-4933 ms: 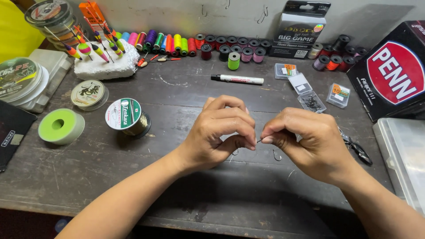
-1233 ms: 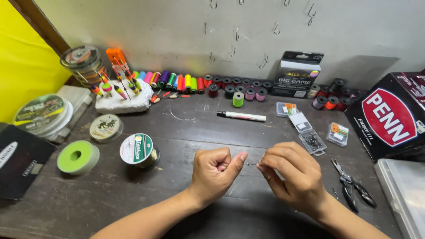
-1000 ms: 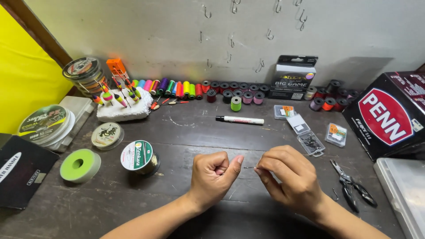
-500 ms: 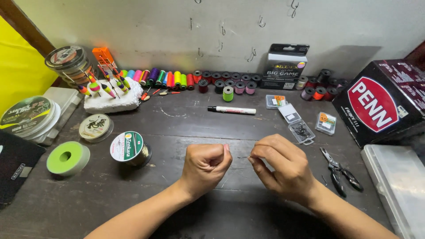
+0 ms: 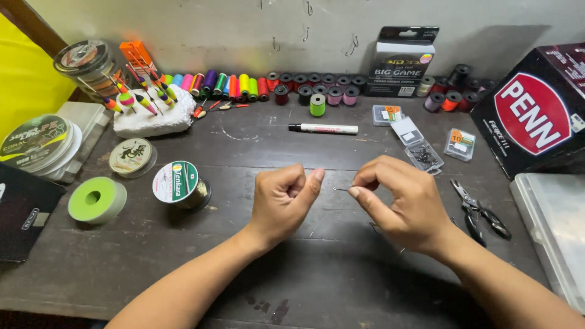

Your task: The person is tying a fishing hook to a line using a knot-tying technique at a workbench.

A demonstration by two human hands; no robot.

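My right hand (image 5: 402,204) pinches a small metal fishing hook (image 5: 341,189) between thumb and forefinger, its eye end pointing left. My left hand (image 5: 283,201) is curled into a fist just left of the hook, thumb stretched toward it; a thin line is too fine to see, so I cannot tell whether the fist holds one. Both hands hover over the middle of the dark wooden table (image 5: 256,152). A green-labelled spool of line (image 5: 178,184) lies to the left of my left hand.
Pliers (image 5: 478,210) lie right of my right hand, small clear hook boxes (image 5: 423,152) behind it. A marker (image 5: 323,128), a row of coloured thread spools (image 5: 244,85), floats in white foam (image 5: 146,113), a lime spool (image 5: 95,198), a red-and-black box (image 5: 530,109), a clear case (image 5: 554,213).
The hands moved a little apart after being pressed together earlier. In the last second my left thumb stretched back out toward the hook, and the view tilted down.
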